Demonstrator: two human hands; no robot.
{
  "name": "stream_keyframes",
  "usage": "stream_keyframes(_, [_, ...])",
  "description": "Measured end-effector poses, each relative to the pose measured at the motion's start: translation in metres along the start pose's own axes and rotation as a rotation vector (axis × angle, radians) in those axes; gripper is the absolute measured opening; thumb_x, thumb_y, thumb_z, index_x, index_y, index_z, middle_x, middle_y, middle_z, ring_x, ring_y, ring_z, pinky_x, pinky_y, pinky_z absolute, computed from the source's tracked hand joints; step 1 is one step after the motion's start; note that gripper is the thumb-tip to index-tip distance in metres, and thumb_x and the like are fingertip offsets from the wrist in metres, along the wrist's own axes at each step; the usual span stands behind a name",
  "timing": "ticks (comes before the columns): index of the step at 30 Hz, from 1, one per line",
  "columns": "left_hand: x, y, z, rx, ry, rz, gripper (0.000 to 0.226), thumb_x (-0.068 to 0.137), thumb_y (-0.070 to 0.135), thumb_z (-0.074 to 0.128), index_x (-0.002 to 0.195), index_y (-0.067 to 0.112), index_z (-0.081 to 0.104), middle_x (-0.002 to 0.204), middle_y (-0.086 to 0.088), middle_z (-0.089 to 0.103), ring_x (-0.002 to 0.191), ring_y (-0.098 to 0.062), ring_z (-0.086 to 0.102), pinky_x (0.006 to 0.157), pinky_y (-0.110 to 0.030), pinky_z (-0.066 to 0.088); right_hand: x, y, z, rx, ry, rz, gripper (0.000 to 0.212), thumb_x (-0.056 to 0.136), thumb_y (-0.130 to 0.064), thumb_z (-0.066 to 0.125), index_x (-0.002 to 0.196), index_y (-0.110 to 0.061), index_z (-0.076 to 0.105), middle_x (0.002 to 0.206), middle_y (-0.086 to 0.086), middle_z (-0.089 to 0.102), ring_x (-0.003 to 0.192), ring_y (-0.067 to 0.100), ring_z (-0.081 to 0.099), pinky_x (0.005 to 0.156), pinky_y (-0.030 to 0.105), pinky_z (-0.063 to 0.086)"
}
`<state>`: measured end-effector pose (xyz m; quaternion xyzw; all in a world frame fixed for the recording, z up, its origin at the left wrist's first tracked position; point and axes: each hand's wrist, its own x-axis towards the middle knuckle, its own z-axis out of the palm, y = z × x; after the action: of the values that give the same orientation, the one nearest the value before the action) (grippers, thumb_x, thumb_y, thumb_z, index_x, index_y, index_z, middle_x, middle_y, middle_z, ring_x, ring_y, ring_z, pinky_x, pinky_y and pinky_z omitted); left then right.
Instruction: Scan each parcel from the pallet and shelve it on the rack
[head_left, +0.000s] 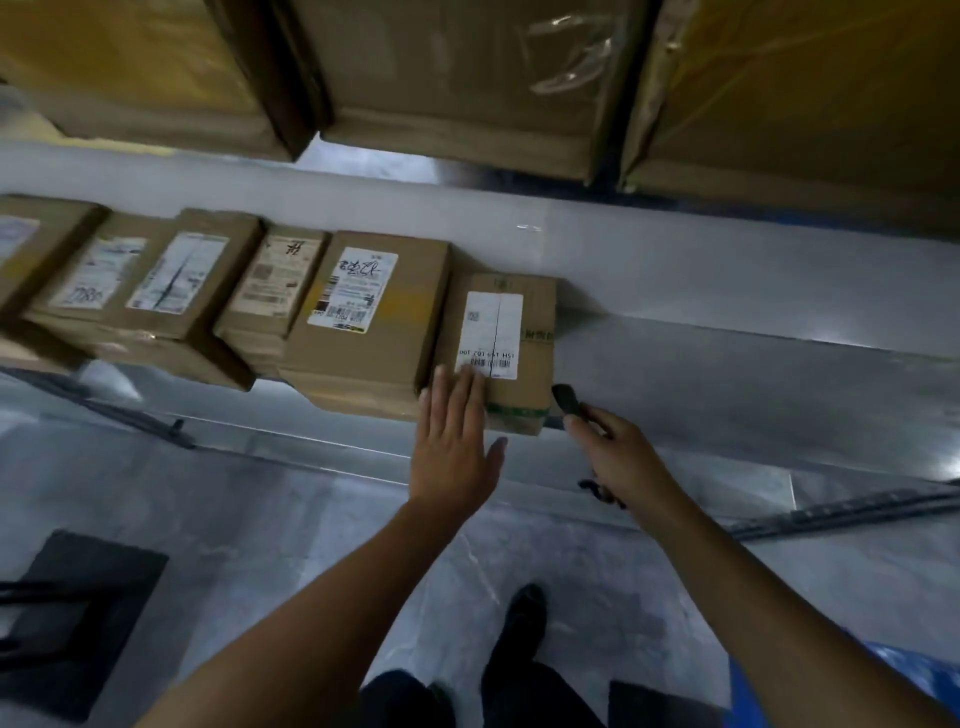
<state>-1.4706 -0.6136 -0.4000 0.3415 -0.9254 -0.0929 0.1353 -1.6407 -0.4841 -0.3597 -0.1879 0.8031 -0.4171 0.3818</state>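
At the bottom centre of the frame are the person's dark trousers (524, 691) and one dark shoe (525, 608) on a pale grey floor (311, 519). A dark mat (88, 613) lies at lower left and something blue (914, 675) at the lower right edge. Both bare forearms reach up toward the middle of the frame.

The left hand (452, 447) is spread flat, fingers straight, its fingertips resting on the near end of the parcel (524, 358). The right hand (615, 457) is curled round a dark scanner (567, 401), whose head sits just beside the parcel's lower right corner.

The parcel lies flat on the grey rack shelf (727, 374), at the right end of a row of labelled boxes (363, 317) running to the left edge and touching its neighbour. It is a brown cardboard box with a white label (491, 332) bearing a barcode, and a green band (519, 413) across its near end. Large cartons (457, 78) fill the top of the frame.
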Motion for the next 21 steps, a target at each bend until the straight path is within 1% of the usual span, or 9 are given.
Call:
stream_keyframes(2, [0.005, 0.002, 0.006, 0.007, -0.043, -0.010, 0.099, 0.094, 0.063, 0.050, 0.164, 0.010, 0.005, 0.172, -0.012, 0.003, 0.158, -0.032, -0.010, 0.127, -0.050, 0.000, 0.014, -0.006, 0.002, 0.010, -0.018, 0.023, 0.033, 0.097, -0.049, 0.056, 0.124, -0.031, 0.065, 0.067, -0.013, 0.054, 0.056, 0.011, 0.051, 0.052, 0.025, 0.037])
stream_keyframes(5, [0.020, 0.001, 0.005, -0.026, -0.064, -0.025, 0.110, 0.090, 0.077, 0.045, 0.164, 0.010, -0.001, 0.172, -0.012, -0.002, 0.158, -0.032, -0.010, 0.126, -0.050, 0.000, 0.022, -0.014, 0.001, 0.007, -0.019, 0.038, 0.041, 0.095, -0.051, 0.057, 0.130, -0.030, 0.063, 0.079, -0.009, 0.056, 0.075, 0.019, 0.058, 0.055, 0.026, 0.038])
stream_keyframes(8, [0.027, -0.002, 0.002, -0.076, -0.102, -0.027, 0.117, 0.084, 0.087, 0.039, 0.163, 0.014, -0.008, 0.172, -0.009, -0.008, 0.158, -0.029, -0.015, 0.126, -0.053, 0.001, 0.017, -0.019, -0.003, -0.001, -0.008, 0.052, 0.040, 0.094, -0.050, 0.060, 0.131, -0.033, 0.061, 0.091, -0.003, 0.061, 0.080, 0.020, 0.059, 0.057, 0.026, 0.040])
stream_keyframes(10, [0.024, -0.005, -0.002, -0.110, -0.117, -0.001, 0.119, 0.082, 0.089, 0.039, 0.163, 0.017, -0.009, 0.172, -0.006, -0.010, 0.158, -0.027, -0.016, 0.126, -0.053, 0.004, 0.003, -0.018, -0.005, -0.020, 0.017, 0.040, 0.039, 0.093, -0.049, 0.061, 0.129, -0.035, 0.063, 0.092, -0.006, 0.063, 0.079, 0.016, 0.059, 0.061, 0.028, 0.041])
stream_keyframes(13, [0.021, -0.009, -0.012, -0.158, -0.139, 0.058, 0.113, 0.082, 0.088, 0.042, 0.164, 0.023, -0.001, 0.172, -0.004, -0.011, 0.157, -0.027, -0.015, 0.125, -0.053, 0.004, -0.034, -0.005, -0.013, 0.011, 0.061, 0.042, 0.030, 0.093, -0.051, 0.062, 0.121, -0.041, 0.064, 0.087, -0.006, 0.065, 0.072, 0.011, 0.060, 0.061, 0.027, 0.043])
stream_keyframes(15, [0.017, -0.005, -0.017, -0.167, -0.135, 0.126, 0.106, 0.084, 0.084, 0.045, 0.164, 0.027, 0.008, 0.172, -0.006, -0.008, 0.158, -0.030, -0.012, 0.125, -0.054, 0.002, -0.067, 0.009, -0.018, 0.057, 0.131, 0.061, 0.029, 0.092, -0.053, 0.061, 0.120, -0.043, 0.064, 0.089, -0.008, 0.066, 0.073, 0.009, 0.061, 0.063, 0.026, 0.045])
stream_keyframes(17, [0.011, 0.007, -0.019, -0.175, -0.127, 0.205, 0.101, 0.086, 0.082, 0.045, 0.164, 0.027, 0.013, 0.172, -0.009, -0.001, 0.158, -0.033, -0.007, 0.127, -0.054, 0.002, -0.103, 0.029, -0.020, 0.123, 0.265, 0.088, 0.032, 0.092, -0.050, 0.063, 0.123, -0.040, 0.065, 0.092, -0.010, 0.066, 0.077, 0.008, 0.060, 0.067, 0.025, 0.045])
stream_keyframes(19, [-0.002, 0.032, -0.016, -0.242, -0.136, 0.269, 0.098, 0.086, 0.081, 0.045, 0.163, 0.025, 0.020, 0.171, -0.014, 0.008, 0.158, -0.037, 0.000, 0.126, -0.056, 0.005, -0.141, 0.051, -0.020, 0.173, 0.407, 0.120, 0.033, 0.093, -0.044, 0.065, 0.124, -0.034, 0.066, 0.085, -0.010, 0.063, 0.072, 0.007, 0.057, 0.064, 0.024, 0.042])
stream_keyframes(21, [-0.024, 0.071, -0.012, -0.321, -0.193, 0.363, 0.097, 0.085, 0.080, 0.045, 0.161, 0.023, 0.029, 0.170, -0.016, 0.015, 0.157, -0.040, 0.006, 0.125, -0.059, 0.009, -0.186, 0.075, -0.024, 0.200, 0.524, 0.164, 0.033, 0.093, -0.041, 0.066, 0.124, -0.031, 0.068, 0.078, -0.013, 0.059, 0.069, 0.006, 0.055, 0.064, 0.023, 0.042])
